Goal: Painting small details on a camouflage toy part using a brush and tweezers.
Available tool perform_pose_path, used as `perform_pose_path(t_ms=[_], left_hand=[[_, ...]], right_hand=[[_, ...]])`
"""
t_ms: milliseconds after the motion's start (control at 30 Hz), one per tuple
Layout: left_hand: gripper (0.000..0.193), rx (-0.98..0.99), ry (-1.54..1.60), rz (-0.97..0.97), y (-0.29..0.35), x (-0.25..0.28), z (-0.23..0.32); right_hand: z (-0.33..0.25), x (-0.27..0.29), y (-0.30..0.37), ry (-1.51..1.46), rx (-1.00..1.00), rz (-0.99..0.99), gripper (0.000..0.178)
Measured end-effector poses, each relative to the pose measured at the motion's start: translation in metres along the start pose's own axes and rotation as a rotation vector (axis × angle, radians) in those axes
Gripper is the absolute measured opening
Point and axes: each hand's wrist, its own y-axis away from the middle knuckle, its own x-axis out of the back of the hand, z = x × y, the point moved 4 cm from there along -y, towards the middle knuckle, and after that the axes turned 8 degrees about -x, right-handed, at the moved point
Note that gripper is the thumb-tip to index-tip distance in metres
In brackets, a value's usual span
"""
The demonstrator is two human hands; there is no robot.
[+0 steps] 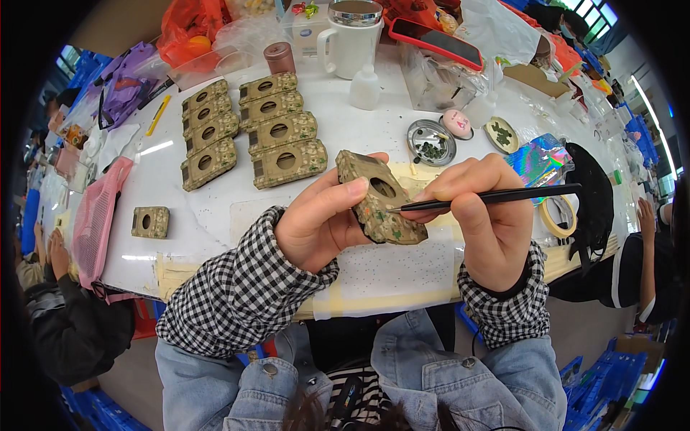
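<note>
**Brush meets camouflage block at centre frame**

Your left hand (316,223) is closed around a camouflage-painted block (379,198) with a round hole in its face, thumb over the top edge and fingers beneath, tilting it up toward you, apparently so the near edge faces the tool. Your right hand (480,208) is curled tight on a thin black brush (496,195), held like a pen, its tip touching the block's right side just left of your fingers. Above and to the left, eight finished-looking blocks (251,129) lie in two neat rows on the white table (194,215), likely parked clear of your working space. One lone block (151,222) sits at the left edge. A small round dish of dark green paint (431,143) waits just above your brush hand, within easy reach.
</note>
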Motion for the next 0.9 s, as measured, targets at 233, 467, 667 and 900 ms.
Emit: perform_pose_path(t_ms=[233, 467, 667, 900], left_hand=[[0.061, 0.004, -0.010, 0.011, 0.0002, 0.0006, -0.0007], [0.062, -0.003, 0.001, 0.006, -0.0001, 0.0001, -0.0008], [0.063, -0.016, 0.018, -0.002, -0.0012, 0.0028, -0.0022], [0.063, -0.003, 0.013, 0.005, -0.0007, 0.0003, -0.0008]], right_hand=[[0.0003, 0.0011, 0.0005, 0.070, 0.013, 0.001, 0.011], [0.0001, 0.0016, 0.0014, 0.080, 0.019, 0.011, 0.012], [-0.0003, 0.0018, 0.0012, 0.103, 0.029, 0.012, 0.012], [-0.0008, 0.0023, 0.0006, 0.109, 0.059, 0.010, 0.011]])
